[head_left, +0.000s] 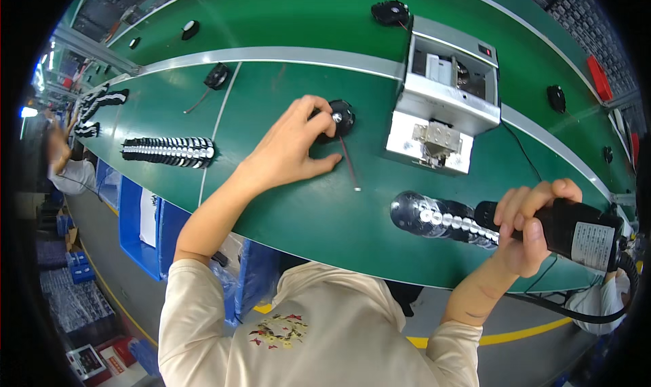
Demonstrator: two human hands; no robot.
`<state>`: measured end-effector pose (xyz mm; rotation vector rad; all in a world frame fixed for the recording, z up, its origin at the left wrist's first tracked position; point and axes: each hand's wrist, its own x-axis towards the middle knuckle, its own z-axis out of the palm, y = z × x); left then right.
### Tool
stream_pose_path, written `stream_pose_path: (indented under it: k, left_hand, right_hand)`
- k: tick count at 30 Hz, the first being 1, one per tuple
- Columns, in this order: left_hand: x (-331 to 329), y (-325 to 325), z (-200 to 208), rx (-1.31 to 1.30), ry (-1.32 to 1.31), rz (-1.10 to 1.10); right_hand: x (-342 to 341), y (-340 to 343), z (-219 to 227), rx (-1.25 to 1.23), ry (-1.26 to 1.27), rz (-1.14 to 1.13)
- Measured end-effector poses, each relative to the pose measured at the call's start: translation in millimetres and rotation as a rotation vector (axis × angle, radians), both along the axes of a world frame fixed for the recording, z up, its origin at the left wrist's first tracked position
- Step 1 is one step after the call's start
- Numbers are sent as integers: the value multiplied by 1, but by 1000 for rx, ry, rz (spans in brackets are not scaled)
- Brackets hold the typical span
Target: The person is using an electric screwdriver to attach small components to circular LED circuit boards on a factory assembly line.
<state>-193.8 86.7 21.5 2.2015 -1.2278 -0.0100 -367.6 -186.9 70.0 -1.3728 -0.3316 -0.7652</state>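
Near the middle of the bench, my left hand (291,143) has its bent fingers on a small round black part (344,118), gripping it at its left side. A thin dark-red wire (350,163) trails from that part toward me and ends in a small white connector. On the right, my right hand (529,221) is wrapped around a black corded power tool (563,231), which looks like an electric screwdriver. Its front end points left, above a row of stacked round black parts (413,214) with shiny silver centres. The tool's tip cannot be made out.
A grey metal machine (444,95) with a small display stands behind, between my hands. Another row of black parts (169,151) lies at left, with a single wired part (217,76) beyond it. More parts ride the green far strip (298,21). Blue bins (139,224) sit below the front edge.
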Motion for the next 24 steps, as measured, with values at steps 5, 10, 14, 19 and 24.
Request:
stream_pose_path:
  k: [5,10,14,19,24]
  left_hand:
    - [14,-15,-14,-69,-37,-93]
    - [-19,-11,-6,-90,169,-414]
    - [-63,-41,-24,-219,196,-505]
    - [-73,-57,-34,-259,212,-542]
    - [-74,-61,-32,-223,123,-513]
  right_hand:
    - [-3,-1,1,-39,11,-15]
    - [-5,2,1,-44,18,-59]
    - [-7,5,3,-60,36,-42]
    - [-7,5,2,-54,36,-25]
    - [-2,4,0,-64,31,-3]
